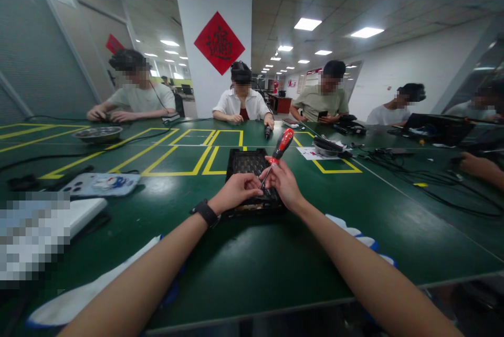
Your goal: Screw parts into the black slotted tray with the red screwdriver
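A black tray-like device lies on the green table straight in front of me. My right hand is closed around a screwdriver with a red and black handle; its shaft slants down toward the near part of the device. My left hand, with a black wristband, rests on the near edge of the device. Its fingers are pinched close to the screwdriver's tip; what they hold is too small to see.
A metal bowl and a phone lie at left, a white glove under my left arm. Yellow tape lines mark the table. Several people sit round the far side; cables, a laptop and another person's hand are at right.
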The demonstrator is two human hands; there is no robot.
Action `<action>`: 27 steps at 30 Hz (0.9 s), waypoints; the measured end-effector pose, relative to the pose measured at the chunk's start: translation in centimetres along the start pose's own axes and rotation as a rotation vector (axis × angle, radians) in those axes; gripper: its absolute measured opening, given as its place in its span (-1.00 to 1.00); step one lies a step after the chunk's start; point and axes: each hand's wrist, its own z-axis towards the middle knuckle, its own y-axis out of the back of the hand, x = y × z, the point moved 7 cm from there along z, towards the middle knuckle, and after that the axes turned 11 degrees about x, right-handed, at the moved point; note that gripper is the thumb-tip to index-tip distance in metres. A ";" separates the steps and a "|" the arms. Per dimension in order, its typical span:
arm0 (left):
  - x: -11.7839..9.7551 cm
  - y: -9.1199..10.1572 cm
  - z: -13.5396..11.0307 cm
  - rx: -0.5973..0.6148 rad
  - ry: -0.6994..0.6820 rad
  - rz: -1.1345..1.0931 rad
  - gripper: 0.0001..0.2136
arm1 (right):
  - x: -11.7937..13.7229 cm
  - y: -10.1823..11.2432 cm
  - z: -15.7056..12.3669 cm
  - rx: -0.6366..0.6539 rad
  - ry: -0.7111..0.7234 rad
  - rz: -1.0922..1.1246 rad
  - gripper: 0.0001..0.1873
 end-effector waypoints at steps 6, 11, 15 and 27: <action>0.2 -0.1 -0.2 0.041 0.009 0.019 -0.77 | -0.1 0.0 0.0 -0.008 -0.018 0.025 -0.58; -0.1 0.0 -0.1 0.010 -0.011 0.015 -0.74 | -0.1 0.0 0.1 -0.019 -0.009 0.005 -0.59; 0.2 0.3 -0.1 -0.039 0.015 0.049 -0.73 | -0.1 -0.3 0.0 0.012 -0.022 -0.026 -0.58; -0.6 0.1 -0.3 -0.029 -0.021 0.089 -0.75 | 0.1 -0.2 -0.1 0.003 0.002 -0.010 -0.61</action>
